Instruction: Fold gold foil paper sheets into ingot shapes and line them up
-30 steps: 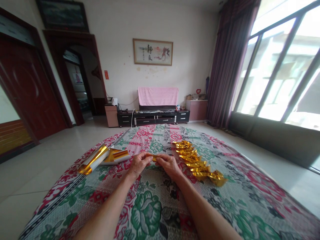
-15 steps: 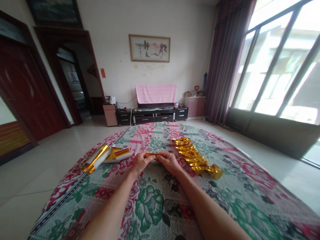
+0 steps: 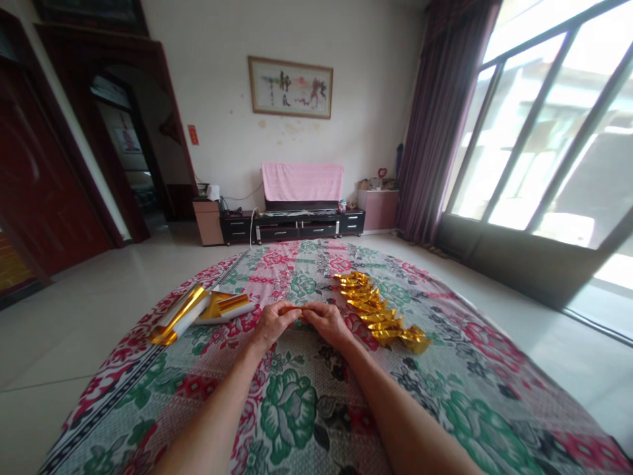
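Between my two hands is a small piece of gold foil paper (image 3: 293,309), mostly covered by my fingers. My left hand (image 3: 273,326) is closed on its left end, thumb on the near side. My right hand (image 3: 326,322) pinches the right end, its fingertips almost meeting those of the left. Right of my hands lies a row of folded gold foil pieces (image 3: 373,305), overlapping in a slanting line. On the left, curled gold foil sheets (image 3: 185,314) with a white back rest on the patterned cloth.
The floral cloth (image 3: 291,409) covers the round table under my arms. Across the tiled floor stands a low black cabinet (image 3: 279,232) with a pink cloth (image 3: 302,181) above it. A large window (image 3: 524,132) and a purple curtain (image 3: 435,125) are at the right.
The view has shifted slightly, so the room and table sit a little further left. Both hands keep their grip on the foil, with the fingers moved slightly and less of the foil showing.
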A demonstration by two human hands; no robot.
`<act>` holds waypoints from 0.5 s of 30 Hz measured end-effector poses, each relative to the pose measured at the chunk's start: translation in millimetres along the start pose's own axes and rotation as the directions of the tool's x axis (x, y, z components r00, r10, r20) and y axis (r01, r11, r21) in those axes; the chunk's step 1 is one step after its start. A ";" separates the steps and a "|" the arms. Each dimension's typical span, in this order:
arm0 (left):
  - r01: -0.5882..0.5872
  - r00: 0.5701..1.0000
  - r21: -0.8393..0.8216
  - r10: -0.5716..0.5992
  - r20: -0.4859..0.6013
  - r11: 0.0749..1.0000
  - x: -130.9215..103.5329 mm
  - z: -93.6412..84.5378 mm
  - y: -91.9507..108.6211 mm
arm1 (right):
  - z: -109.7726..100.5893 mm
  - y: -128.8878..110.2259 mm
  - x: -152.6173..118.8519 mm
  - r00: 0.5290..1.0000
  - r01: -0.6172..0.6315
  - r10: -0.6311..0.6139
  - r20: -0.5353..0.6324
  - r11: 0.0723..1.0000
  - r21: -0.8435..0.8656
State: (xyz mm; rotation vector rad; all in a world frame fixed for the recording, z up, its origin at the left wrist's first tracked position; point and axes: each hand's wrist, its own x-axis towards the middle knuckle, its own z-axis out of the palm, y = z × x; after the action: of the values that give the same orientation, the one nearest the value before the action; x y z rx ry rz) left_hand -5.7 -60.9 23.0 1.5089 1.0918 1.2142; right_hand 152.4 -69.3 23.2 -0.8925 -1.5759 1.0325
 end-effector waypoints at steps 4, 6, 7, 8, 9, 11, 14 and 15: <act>-0.001 1.000 0.022 0.001 -0.017 1.000 0.5 0.3 -0.7 | 0.0 -0.9 -0.8 1.000 -0.005 0.005 0.009 1.000 0.010; 0.006 1.000 0.033 -0.005 -0.028 0.999 0.7 0.6 -1.1 | -0.4 -0.2 -1.0 1.000 -0.003 0.003 0.015 1.000 0.014; 0.010 0.999 0.036 -0.009 -0.031 0.999 0.7 0.8 -1.1 | -0.6 0.0 -1.1 1.000 -0.001 0.001 0.017 1.000 0.015; 0.013 0.999 0.037 -0.011 -0.032 0.999 0.6 0.9 -0.9 | -0.8 0.0 -1.3 1.000 0.003 -0.003 0.020 1.000 0.012; 0.013 0.999 0.038 -0.012 -0.031 0.999 0.4 1.0 -0.4 | -0.9 -0.1 -1.5 1.000 0.005 -0.006 0.020 1.000 0.008; 0.008 1.000 0.041 -0.007 -0.028 0.999 -0.5 1.1 1.1 | -0.9 -0.6 -1.9 1.000 0.008 -0.008 0.020 1.000 -0.006; 0.001 1.000 0.045 0.000 -0.029 0.999 -2.0 1.1 3.3 | -0.8 -0.7 -2.1 1.000 0.005 -0.004 0.020 1.000 -0.021; 0.000 0.999 0.047 0.002 -0.033 0.999 -2.3 1.1 3.6 | -0.7 -0.4 -2.0 1.000 0.004 -0.003 0.019 1.000 -0.024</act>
State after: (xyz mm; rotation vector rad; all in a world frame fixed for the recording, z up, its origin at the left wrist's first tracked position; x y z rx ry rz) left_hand -4.5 -64.0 25.9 1.5300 1.1489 1.2256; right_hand 153.5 -71.2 23.0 -0.8986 -1.6084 1.0242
